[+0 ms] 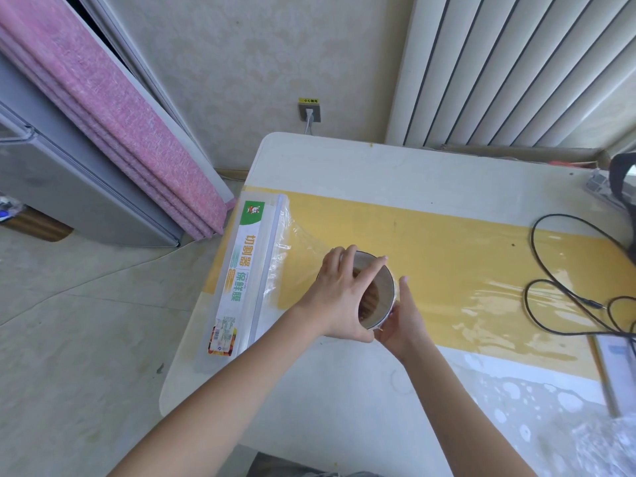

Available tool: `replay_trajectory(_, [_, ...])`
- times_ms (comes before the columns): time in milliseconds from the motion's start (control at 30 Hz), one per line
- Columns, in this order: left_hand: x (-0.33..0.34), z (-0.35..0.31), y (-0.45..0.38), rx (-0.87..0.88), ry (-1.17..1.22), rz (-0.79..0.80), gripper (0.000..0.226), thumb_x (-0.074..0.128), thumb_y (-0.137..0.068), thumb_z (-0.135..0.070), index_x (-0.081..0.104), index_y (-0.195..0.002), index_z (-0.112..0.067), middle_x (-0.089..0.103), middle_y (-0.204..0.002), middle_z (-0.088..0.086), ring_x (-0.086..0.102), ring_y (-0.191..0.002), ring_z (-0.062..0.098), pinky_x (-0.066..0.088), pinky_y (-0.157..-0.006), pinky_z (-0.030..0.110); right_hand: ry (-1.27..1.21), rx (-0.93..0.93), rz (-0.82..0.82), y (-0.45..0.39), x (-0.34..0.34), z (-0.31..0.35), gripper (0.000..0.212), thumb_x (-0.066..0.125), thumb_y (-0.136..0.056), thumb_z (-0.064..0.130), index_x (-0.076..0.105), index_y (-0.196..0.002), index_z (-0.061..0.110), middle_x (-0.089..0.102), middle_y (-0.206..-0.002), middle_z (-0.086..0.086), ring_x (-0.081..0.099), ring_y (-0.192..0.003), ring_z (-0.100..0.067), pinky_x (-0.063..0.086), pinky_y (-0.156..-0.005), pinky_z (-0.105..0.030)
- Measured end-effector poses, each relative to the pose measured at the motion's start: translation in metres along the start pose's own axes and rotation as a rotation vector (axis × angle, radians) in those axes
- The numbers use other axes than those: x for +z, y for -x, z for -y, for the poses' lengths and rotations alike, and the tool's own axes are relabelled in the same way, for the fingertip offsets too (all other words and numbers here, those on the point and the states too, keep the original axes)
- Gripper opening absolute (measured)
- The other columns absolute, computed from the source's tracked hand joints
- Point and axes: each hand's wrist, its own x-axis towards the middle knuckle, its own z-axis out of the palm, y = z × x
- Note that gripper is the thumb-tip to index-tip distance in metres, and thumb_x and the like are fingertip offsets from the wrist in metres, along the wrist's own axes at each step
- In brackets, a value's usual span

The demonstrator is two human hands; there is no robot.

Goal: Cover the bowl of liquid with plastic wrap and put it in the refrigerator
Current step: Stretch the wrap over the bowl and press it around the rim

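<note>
A small round bowl (382, 290) stands on the yellow strip of the table (344, 166), with clear plastic wrap (303, 235) stretched over it from the dispenser box (241, 273) on its left. My left hand (340, 297) lies over the bowl's left rim and top, fingers spread flat on the film. My right hand (402, 321) cups the bowl's near right side, fingers straight along its wall. The bowl's contents are mostly hidden by my left hand.
A grey refrigerator (69, 173) stands at the left on the floor, a pink folded mat (113, 108) leaning beside it. Black cables (564, 270) loop on the table's right. Crumpled film (605, 442) lies at the near right corner. A radiator (516, 63) lines the wall.
</note>
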Motion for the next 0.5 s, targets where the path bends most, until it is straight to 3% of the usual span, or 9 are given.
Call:
replay_trajectory(67, [0.0,-0.002,-0.001,0.002,-0.009,-0.002,0.119,0.067,-0.049,-0.061,0.009,-0.148,-0.027,0.021,-0.138,0.017,0.023,-0.123,0.037,0.024,-0.11,0.045,0.096,-0.021,-0.015,0.003,0.006,0.004,0.051,0.07,-0.078,0.046,0.069,-0.113,0.008,0.07,-0.113,-0.015,0.066,-0.106,-0.034,0.055,-0.076,-0.039])
replay_trajectory(200, [0.0,-0.001,0.0,0.01,-0.025,0.002,0.12,0.068,-0.047,-0.059,0.01,-0.147,-0.028,0.022,-0.137,0.016,0.024,-0.122,0.038,0.026,-0.109,0.045,0.14,-0.075,-0.06,0.003,0.009,0.005,0.023,0.067,-0.08,0.017,0.066,-0.102,0.01,0.064,-0.093,-0.013,0.059,-0.084,-0.028,0.052,-0.067,-0.034])
replay_trajectory(267, [0.001,0.001,0.003,0.008,-0.017,0.005,0.12,0.068,-0.047,-0.058,0.009,-0.147,-0.029,0.022,-0.137,0.015,0.023,-0.122,0.037,0.027,-0.108,0.046,0.156,-0.122,-0.096,0.004,0.008,0.005,0.014,0.062,-0.089,0.018,0.061,-0.099,0.009,0.059,-0.084,-0.011,0.056,-0.076,-0.027,0.052,-0.059,-0.029])
replay_trajectory(367, [-0.001,-0.006,0.006,0.018,0.018,0.034,0.12,0.07,-0.048,-0.056,0.008,-0.147,-0.029,0.021,-0.136,0.015,0.02,-0.122,0.037,0.022,-0.111,0.047,0.189,-0.167,-0.138,0.001,0.007,0.007,0.018,0.052,-0.098,0.028,0.056,-0.095,0.01,0.053,-0.078,-0.01,0.052,-0.061,-0.024,0.045,-0.052,-0.026])
replay_trajectory(433, [-0.003,-0.013,0.006,0.034,0.017,0.052,0.119,0.072,-0.049,-0.054,0.007,-0.147,-0.029,0.019,-0.136,0.016,0.016,-0.123,0.037,0.013,-0.114,0.049,0.193,-0.12,-0.008,0.004,0.012,0.012,0.01,0.053,-0.096,0.015,0.056,-0.103,0.009,0.059,-0.087,-0.012,0.057,-0.067,-0.022,0.05,-0.053,-0.023])
replay_trajectory(500, [-0.004,-0.014,0.006,0.026,0.02,0.064,0.119,0.072,-0.051,-0.054,0.006,-0.147,-0.029,0.017,-0.138,0.017,0.012,-0.124,0.036,0.01,-0.115,0.049,0.191,0.023,0.245,0.011,0.019,0.015,0.023,0.067,-0.084,0.015,0.062,-0.105,0.008,0.062,-0.094,-0.013,0.061,-0.084,-0.025,0.052,-0.071,-0.028])
